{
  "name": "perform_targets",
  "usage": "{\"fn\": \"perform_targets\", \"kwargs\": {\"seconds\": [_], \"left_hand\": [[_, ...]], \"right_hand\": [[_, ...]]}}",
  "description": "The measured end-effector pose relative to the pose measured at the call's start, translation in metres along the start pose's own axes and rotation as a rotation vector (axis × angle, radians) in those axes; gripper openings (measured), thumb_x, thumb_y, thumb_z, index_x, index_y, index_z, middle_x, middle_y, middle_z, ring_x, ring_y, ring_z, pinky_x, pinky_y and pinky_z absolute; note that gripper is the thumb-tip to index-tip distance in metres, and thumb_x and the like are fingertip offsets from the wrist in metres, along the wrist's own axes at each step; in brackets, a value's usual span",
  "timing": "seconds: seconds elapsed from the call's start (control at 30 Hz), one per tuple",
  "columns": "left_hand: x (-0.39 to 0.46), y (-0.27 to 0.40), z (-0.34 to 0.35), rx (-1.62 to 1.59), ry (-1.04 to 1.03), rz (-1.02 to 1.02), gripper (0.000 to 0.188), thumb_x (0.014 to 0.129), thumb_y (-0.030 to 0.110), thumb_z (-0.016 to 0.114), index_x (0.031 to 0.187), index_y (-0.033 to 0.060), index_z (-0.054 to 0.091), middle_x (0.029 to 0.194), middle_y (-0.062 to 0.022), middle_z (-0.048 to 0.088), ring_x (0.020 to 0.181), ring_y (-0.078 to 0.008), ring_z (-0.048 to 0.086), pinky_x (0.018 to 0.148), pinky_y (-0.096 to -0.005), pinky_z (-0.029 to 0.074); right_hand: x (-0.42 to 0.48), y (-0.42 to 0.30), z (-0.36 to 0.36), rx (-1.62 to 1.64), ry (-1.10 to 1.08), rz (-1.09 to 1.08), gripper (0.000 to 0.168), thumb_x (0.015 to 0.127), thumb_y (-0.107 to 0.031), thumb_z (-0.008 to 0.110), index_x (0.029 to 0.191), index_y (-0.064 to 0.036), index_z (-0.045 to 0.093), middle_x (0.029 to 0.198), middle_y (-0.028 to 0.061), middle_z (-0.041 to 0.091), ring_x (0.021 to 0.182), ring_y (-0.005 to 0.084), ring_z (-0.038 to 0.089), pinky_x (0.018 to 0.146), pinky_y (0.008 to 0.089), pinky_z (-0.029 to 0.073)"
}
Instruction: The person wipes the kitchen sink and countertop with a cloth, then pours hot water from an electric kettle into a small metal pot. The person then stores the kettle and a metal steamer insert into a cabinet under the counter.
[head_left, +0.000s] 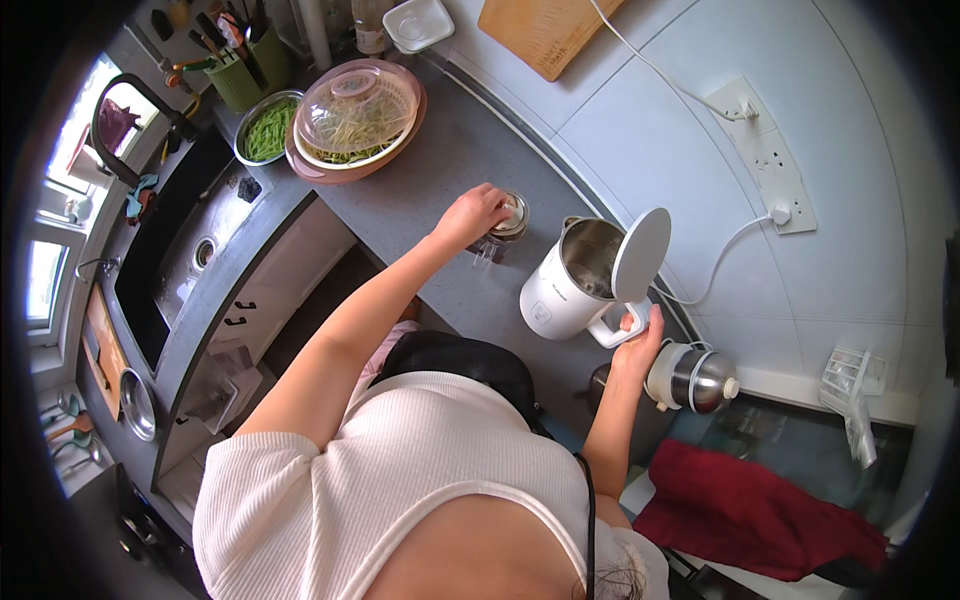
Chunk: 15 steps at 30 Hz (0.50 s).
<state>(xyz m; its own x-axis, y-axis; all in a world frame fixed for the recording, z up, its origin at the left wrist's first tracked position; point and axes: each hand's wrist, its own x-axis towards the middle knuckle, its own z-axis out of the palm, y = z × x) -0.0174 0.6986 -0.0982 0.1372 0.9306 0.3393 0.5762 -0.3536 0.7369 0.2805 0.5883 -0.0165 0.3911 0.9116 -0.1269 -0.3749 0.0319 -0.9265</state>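
Observation:
My left hand (480, 212) reaches out over the grey countertop (457, 142). Its fingers grip the top of a small clear glass vessel (491, 250), at what looks like its round lid (514, 215); the hand hides part of it. To the right is a white electric kettle (551, 298) with a steel interior, its round lid (643, 255) swung up. Around the kettle's handle (607, 330) my right hand (639, 341) is closed. The kettle looks tilted, but I cannot tell whether its base touches the counter.
Further left on the counter stand a pink covered basket of sprouts (356, 120) and a steel bowl of green vegetables (270, 129), beside the sink (217, 202). A power cord (712, 281) runs behind the kettle to the wall socket (780, 214). A steel-and-cream appliance (690, 377) and red cloth (750, 510) lie right.

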Motion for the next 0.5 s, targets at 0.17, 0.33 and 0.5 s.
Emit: {"fn": "perform_targets", "kwargs": {"seconds": [0.17, 0.33, 0.5], "left_hand": [[0.005, -0.001, 0.006, 0.359, -0.006, 0.331, 0.019, 0.078, 0.020, 0.063, 0.086, 0.0036, 0.059, 0.091, -0.0081, 0.058, 0.093, -0.0262, 0.056, 0.081, -0.0343, 0.048], [0.007, -0.015, 0.017, 0.197, -0.012, 0.357, 0.027, 0.079, 0.022, 0.065, 0.094, 0.0022, 0.055, 0.097, -0.0115, 0.057, 0.096, -0.0286, 0.054, 0.083, -0.0361, 0.047], [-0.001, -0.017, 0.024, -0.171, -0.045, 0.123, 0.026, 0.081, 0.016, 0.065, 0.097, 0.0015, 0.051, 0.104, -0.0117, 0.058, 0.102, -0.0314, 0.053, 0.084, -0.0385, 0.046]], "right_hand": [[0.010, 0.005, 0.002, -0.036, -0.035, 0.021, 0.026, 0.089, -0.028, 0.056, 0.081, -0.004, 0.054, 0.068, 0.0063, 0.054, 0.056, 0.0144, 0.046, 0.054, 0.0278, 0.034], [0.014, 0.007, 0.007, -0.032, -0.007, 0.025, 0.029, 0.088, -0.030, 0.056, 0.081, -0.002, 0.056, 0.069, 0.0059, 0.054, 0.057, 0.0136, 0.045, 0.054, 0.0269, 0.034], [0.012, 0.007, 0.009, -0.022, -0.011, 0.024, 0.027, 0.089, -0.029, 0.055, 0.082, -0.003, 0.054, 0.070, 0.0073, 0.055, 0.056, 0.0151, 0.046, 0.054, 0.0281, 0.036]]}}
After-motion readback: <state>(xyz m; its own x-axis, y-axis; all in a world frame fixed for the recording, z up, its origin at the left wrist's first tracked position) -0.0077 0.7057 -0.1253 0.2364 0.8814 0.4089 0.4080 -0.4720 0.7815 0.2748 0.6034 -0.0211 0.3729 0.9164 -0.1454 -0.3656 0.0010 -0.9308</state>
